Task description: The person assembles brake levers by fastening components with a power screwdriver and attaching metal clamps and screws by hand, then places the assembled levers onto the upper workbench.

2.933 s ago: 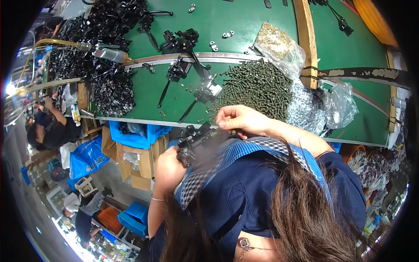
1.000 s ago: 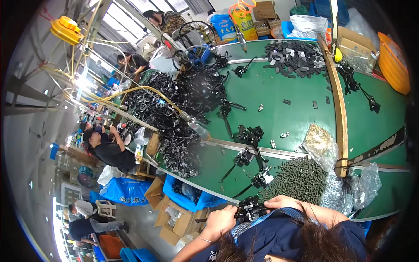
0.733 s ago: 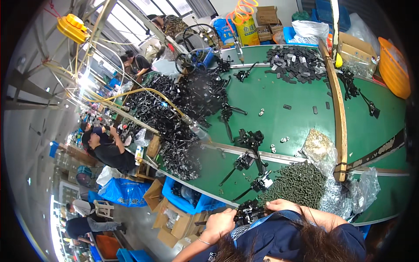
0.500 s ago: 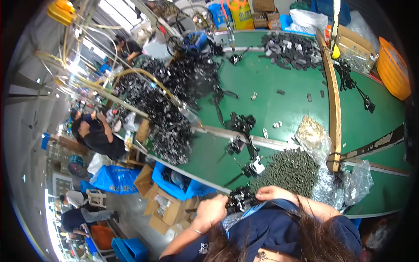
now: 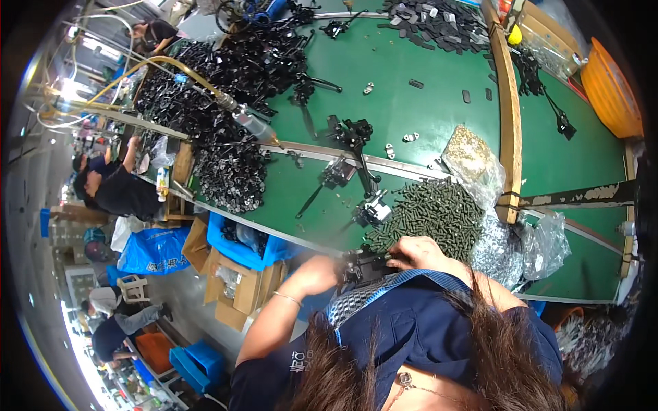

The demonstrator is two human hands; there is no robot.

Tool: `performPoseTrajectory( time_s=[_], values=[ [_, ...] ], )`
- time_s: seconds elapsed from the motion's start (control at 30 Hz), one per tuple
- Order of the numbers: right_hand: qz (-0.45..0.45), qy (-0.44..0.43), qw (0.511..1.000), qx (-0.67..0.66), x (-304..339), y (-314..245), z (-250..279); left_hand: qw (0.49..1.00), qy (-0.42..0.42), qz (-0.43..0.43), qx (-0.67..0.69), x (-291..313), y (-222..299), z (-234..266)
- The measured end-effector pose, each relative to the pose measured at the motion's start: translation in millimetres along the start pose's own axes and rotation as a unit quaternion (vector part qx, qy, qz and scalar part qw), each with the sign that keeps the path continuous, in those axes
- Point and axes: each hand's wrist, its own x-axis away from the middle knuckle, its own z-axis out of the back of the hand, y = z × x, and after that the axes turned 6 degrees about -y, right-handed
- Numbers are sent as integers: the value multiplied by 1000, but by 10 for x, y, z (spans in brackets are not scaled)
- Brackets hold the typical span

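Note:
Close to my body at the table's near edge is a black brake lever assembly point(image 5: 361, 266). My left hand point(image 5: 314, 277), blurred by motion, is closed around its left end. At the right end, the fingers of my right hand point(image 5: 418, 253) are bent and pressed together on it; their tips are partly hidden. Just beyond my right hand spreads a heap of dark green screws point(image 5: 439, 218). Further lever assemblies lie in a row ahead: one with a silvery clamp point(image 5: 373, 209), a blackish one point(image 5: 336, 172), and another point(image 5: 353, 133) across the metal strip.
A big pile of black lever parts point(image 5: 226, 109) covers the left side. An air screwdriver point(image 5: 255, 125) hangs over it. A wooden bar point(image 5: 508, 116) stands right of a bag of brass-coloured pieces point(image 5: 469, 154). Black pads point(image 5: 435, 26) lie at the back; a blue crate point(image 5: 229, 240) stands at left.
My view has shifted, so the table's things appear higher and further left. Both hands remain at the lever assembly; the left one is now smeared by motion.

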Motion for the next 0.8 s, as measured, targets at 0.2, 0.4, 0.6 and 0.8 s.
performPoseTrajectory(
  time_s=[0.2, 0.4, 0.6, 0.8],
  values=[
    [-161, 191, 968, 22, 85, 419, 95, 972, 12, -75, 220, -217, -585, -15],
    [-342, 231, 816, -405, 165, 630, 238, 971, 199, 31, 127, -629, -830, 347],
    [-397, 211, 792, -413, 158, 570, -66, 877, 336, 100, 330, -1319, -1402, 663],
    [-404, 289, 746, -443, 138, 552, -52, 878, 289, 60, 377, -1757, -1917, 459]
  ],
)
